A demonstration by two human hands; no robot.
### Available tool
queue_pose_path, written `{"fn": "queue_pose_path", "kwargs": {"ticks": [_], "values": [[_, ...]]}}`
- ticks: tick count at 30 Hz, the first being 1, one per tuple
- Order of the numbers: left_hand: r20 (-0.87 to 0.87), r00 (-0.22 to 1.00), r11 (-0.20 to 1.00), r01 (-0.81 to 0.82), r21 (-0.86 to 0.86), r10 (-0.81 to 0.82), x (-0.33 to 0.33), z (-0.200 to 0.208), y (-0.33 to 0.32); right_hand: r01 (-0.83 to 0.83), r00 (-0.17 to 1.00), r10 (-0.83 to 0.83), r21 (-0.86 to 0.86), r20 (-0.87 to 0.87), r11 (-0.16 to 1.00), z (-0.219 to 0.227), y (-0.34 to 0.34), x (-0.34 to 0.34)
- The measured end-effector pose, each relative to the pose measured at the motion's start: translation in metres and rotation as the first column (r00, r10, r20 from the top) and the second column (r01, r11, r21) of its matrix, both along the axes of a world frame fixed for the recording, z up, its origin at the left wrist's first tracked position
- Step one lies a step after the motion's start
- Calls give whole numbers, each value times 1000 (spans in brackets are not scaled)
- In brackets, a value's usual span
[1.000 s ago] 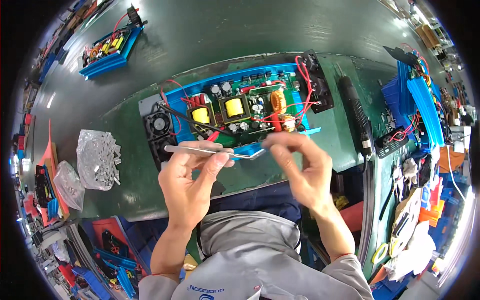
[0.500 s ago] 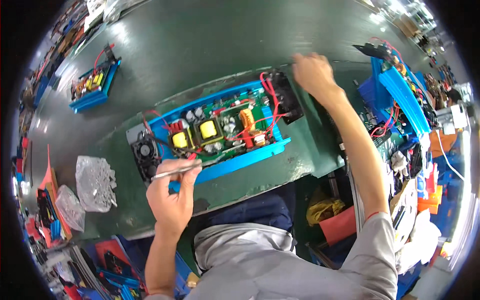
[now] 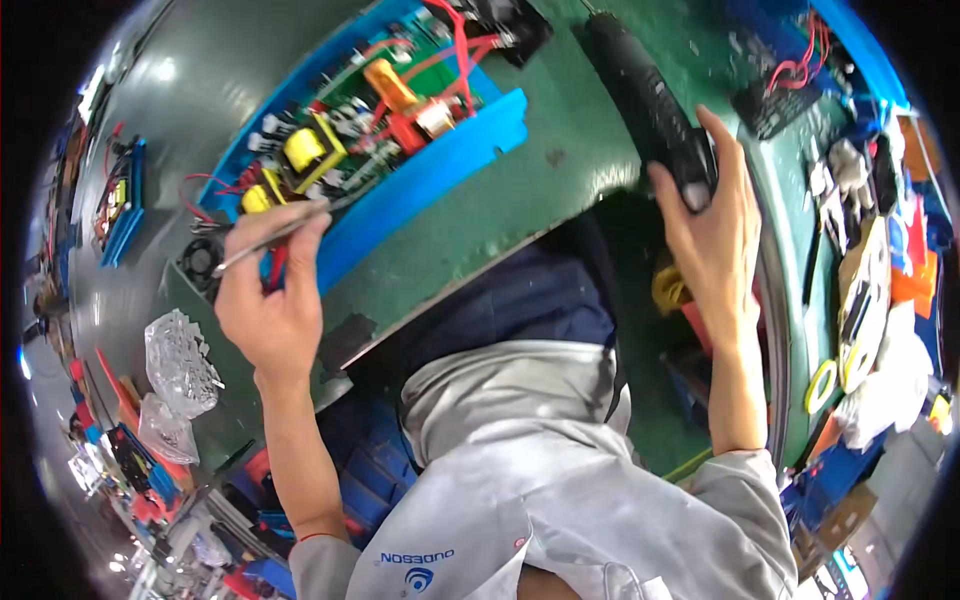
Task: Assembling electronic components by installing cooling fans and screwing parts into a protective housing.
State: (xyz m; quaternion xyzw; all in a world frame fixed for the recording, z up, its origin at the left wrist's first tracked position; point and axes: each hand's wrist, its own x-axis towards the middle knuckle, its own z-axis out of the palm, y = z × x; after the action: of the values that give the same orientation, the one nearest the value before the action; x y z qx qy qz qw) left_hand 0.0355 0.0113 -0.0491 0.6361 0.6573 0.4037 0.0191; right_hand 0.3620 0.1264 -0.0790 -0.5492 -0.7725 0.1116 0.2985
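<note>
In my left hand [image 3: 272, 290], thumb and index finger pinch a pair of metal tweezers [image 3: 262, 246], at the near left corner of a blue metal housing [image 3: 430, 165]. A small red piece [image 3: 277, 268] shows between the fingers; what it belongs to is hidden. Inside the housing lies a green circuit board [image 3: 432, 52] with yellow transformers [image 3: 307, 148], capacitors and red wires. On the right, my right hand [image 3: 712, 230] has thumb and fingers spread on either side of the rear end of a black electric screwdriver [image 3: 640, 92]. Whether it touches the tool I cannot tell.
A small fan [image 3: 203, 258] sits at the housing's left end, a black end plate [image 3: 510, 25] at the other. Another blue unit [image 3: 122, 205] stands far left; clear plastic bags [image 3: 180, 365] lie nearer. More blue housing parts [image 3: 868, 50] are at far right.
My view has swung, and the housing sits farther up and left. My right hand has come back from beyond the housing to the screwdriver's end. My left hand still holds the tweezers.
</note>
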Motion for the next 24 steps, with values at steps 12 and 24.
{"fn": "queue_pose_path", "kwargs": {"ticks": [12, 24], "values": [[6, 993, 993, -119, 10, 119, 10, -9, 8, -499, 759, -144, -710, -635, 496, -37, -158, -19], [66, 983, 983, -178, 55, 174, 14, -13, 3, -584, 780, 17, -719, -625, 376, -21, -151, -42]]}}
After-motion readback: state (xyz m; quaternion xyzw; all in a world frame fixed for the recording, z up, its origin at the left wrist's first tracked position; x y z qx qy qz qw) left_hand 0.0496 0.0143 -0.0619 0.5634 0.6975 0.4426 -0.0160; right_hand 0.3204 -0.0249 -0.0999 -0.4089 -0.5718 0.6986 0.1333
